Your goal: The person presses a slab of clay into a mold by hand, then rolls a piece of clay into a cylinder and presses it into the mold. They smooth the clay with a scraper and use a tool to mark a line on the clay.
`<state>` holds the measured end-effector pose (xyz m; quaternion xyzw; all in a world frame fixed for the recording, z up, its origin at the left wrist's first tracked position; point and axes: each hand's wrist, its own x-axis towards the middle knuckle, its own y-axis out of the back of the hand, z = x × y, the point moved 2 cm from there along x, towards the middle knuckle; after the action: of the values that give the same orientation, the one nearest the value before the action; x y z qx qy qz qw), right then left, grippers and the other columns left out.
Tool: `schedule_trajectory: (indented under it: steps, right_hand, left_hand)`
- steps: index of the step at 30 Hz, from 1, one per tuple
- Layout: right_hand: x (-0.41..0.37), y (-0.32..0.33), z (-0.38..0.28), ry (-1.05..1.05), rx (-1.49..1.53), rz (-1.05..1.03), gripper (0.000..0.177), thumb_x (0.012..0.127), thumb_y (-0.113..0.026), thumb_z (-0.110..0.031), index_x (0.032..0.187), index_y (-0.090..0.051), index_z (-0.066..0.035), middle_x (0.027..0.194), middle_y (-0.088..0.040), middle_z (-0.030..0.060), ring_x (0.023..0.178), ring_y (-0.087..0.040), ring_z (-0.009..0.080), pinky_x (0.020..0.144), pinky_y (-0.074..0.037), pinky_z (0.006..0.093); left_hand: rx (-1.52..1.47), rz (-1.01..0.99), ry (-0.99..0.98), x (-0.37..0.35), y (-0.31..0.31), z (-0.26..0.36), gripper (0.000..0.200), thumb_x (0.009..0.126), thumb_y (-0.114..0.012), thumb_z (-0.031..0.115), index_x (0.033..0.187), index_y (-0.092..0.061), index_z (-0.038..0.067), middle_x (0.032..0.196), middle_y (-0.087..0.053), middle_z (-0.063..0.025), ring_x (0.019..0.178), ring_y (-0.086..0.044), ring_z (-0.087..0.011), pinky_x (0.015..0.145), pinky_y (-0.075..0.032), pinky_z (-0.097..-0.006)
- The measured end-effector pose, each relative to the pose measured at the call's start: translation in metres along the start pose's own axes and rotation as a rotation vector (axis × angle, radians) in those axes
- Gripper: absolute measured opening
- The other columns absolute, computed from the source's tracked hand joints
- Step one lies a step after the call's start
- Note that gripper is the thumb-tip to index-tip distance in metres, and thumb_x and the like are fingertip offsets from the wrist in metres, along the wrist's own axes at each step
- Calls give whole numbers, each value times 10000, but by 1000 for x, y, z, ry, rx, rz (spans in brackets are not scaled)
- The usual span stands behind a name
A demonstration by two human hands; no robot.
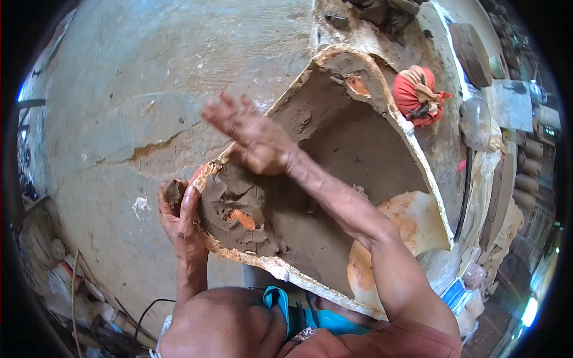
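Note:
A large mould point(430, 184) with a pale, rough rim lies tilted across the middle, its inside mostly lined with dark, wet clay point(358, 152). Orange patches show through the clay near the left end and near the top. My left hand point(179, 218) is at the mould's left end, fingers curled round a small lump of dark clay point(174, 193) beside the rim. Over the upper left rim, my right hand point(253, 134) is spread, its fingertips blurred, with nothing seen in it; the forearm crosses above the clay-lined hollow.
A red cloth bundle point(421, 95) sits right of the mould. Beyond it are a rounded clear container point(476, 124) and slabs. Dark clay point(391, 15) lies at the top edge. The worn grey surface point(119, 107) has a crack. A thin stick and a black cable are lower left.

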<state>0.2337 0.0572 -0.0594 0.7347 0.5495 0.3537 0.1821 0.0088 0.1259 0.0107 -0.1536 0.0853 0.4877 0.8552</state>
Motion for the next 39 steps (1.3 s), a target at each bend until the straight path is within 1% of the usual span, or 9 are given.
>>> schedule_trajectory:
  steps: [7,9,11,12,15,19,25,32,39]
  right_hand:
    - [7,-7,-52,-72,536,25,922,1000,-226,-796,1714,-99,-228,1728,-279,147,1609,-121,453,1261,-49,699]
    - [11,-5,-44,-84,420,-15,894,1026,-256,-759,1716,-67,-223,1744,-229,165,1616,-135,420,1287,-77,640]
    - [15,4,-35,-159,889,-152,897,1046,-282,-730,1711,-25,-186,1760,-158,186,1623,-143,365,1307,-118,543]
    - [21,21,-38,-106,920,38,893,1070,-303,-688,1700,9,-137,1769,-97,189,1630,-116,305,1314,-125,455]
    - [35,48,-56,80,943,351,881,1080,-293,-671,1703,-13,-114,1779,-45,150,1638,-39,301,1318,-58,451]
    - [23,7,-69,79,933,426,875,1082,-289,-668,1708,-42,-108,1783,-71,131,1639,-38,321,1317,-69,467]
    - [8,-7,-32,98,604,154,898,1072,-338,-668,1706,-85,-85,1775,-89,170,1632,-26,399,1309,-73,515]
    - [3,16,18,47,-58,-87,821,1017,-306,-767,1697,-243,-311,1773,-132,141,1631,-75,407,1238,-54,728]
    - [6,45,43,68,-321,-24,800,1015,-342,-758,1684,-282,-324,1763,-182,135,1630,-73,418,1231,-88,740]
  left_hand:
    - [-103,75,84,-6,-11,12,246,1014,-613,131,1244,-620,44,1102,-644,-23,986,-606,-109,891,-496,-282]
    - [-73,32,14,-3,-12,9,322,999,-589,144,1295,-618,21,1137,-654,-35,1010,-607,-125,905,-488,-286]
    - [-21,71,2,-2,-3,-3,308,1010,-597,156,1288,-620,25,1142,-657,-32,1007,-609,-122,904,-489,-282]
    - [32,99,-6,-1,1,-7,295,1021,-606,169,1280,-622,28,1147,-660,-29,1005,-611,-120,902,-490,-278]
    - [-58,87,84,-5,-13,7,276,1044,-629,197,1273,-622,44,1137,-663,-18,1002,-607,-102,902,-496,-277]
    - [-89,40,80,-2,-10,5,181,1040,-678,170,1184,-618,78,1039,-651,15,898,-612,-80,799,-516,-258]
    - [-26,24,-5,0,-10,5,182,1008,-740,124,1102,-596,64,988,-670,-9,873,-616,-83,808,-539,-282]
    - [-51,23,54,-3,2,-2,150,1012,-722,71,1073,-585,74,1011,-693,-33,907,-647,-101,827,-546,-256]
    - [-95,35,45,-4,-11,8,85,1028,-691,52,1042,-610,34,1087,-728,-72,917,-660,-93,825,-555,-254]
